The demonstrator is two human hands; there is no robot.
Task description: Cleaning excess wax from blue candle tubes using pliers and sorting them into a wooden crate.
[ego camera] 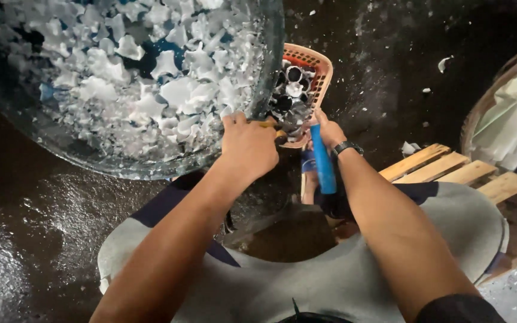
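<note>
We have our left hand (248, 145) closed around something small and dark, with a yellowish edge showing at the fingers; what it is we cannot tell, since the hand covers it. Our right hand (329, 131) grips the blue cylindrical handle of a tool (323, 160), whose working end is hidden between the two hands. Both sit right at the near edge of the orange perforated plastic basket (315, 66), which is packed with dark round shell-like pieces with white insides (291, 90).

To do this step well, we judge it wise to keep the held piece pinned firmly and low, with the left fingers out of the tool's path, and to work the tool in short controlled strokes so it does not slip toward the wrist with the dark watch (347, 146).

Just left of the basket, and touching it, sits a large dark round tub (67, 143) heaped with white, broken, flaky chunks (145, 78). The floor (25, 215) is dark, wet and shiny, and sprinkled with white crumbs. To the right stands a low slatted seat of pale wood (456, 170), and beyond it a round container with pale crumpled sheeting (510, 113). The room is dim.
</note>
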